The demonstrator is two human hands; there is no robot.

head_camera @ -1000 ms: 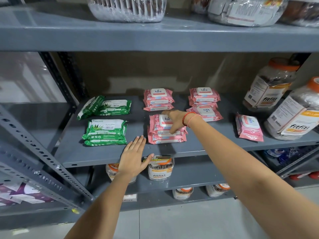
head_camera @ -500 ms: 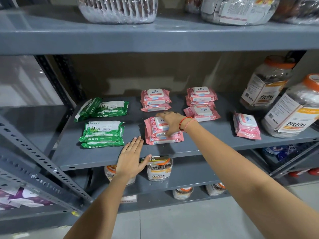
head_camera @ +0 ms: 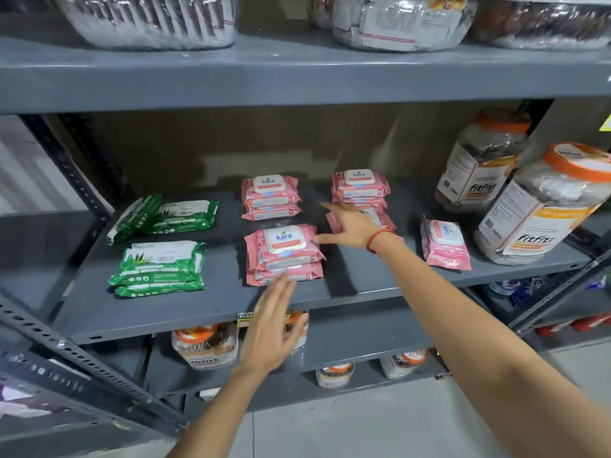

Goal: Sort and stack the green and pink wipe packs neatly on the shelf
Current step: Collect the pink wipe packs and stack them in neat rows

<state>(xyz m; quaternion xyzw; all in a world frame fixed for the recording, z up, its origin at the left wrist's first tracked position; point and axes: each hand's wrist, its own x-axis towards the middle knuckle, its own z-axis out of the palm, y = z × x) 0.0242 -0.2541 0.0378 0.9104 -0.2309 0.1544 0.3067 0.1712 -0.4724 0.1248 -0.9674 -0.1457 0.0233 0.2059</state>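
The left hand (head_camera: 271,328) and right hand (head_camera: 352,226) are hovering released by the front pink stack (head_camera: 284,256). Colours are sitting sorted (green piles (head_camera: 158,269) leftward); 1 loose pink pack (head_camera: 444,242), rightward, is awaiting stacking.

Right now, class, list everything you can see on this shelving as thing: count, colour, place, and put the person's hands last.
Shelf: one unit, grey metal, several tiers.
Green wipe packs: a front stack and a back pair, one tilted, middle tier's left.
Pink wipe stacks: three, middle tier's centre, two at the back and one in front.
Loose pink pack: one, right of the stacks; another to its left is partly hidden.
Orange-lidded jars: two, clear, middle tier's right; more on lower tiers.
Wrapped bundles: clear plastic, top tier.
Left hand: open, before the front pink stack.
Right hand: open, fingers spread, red thread at wrist, beside that stack.
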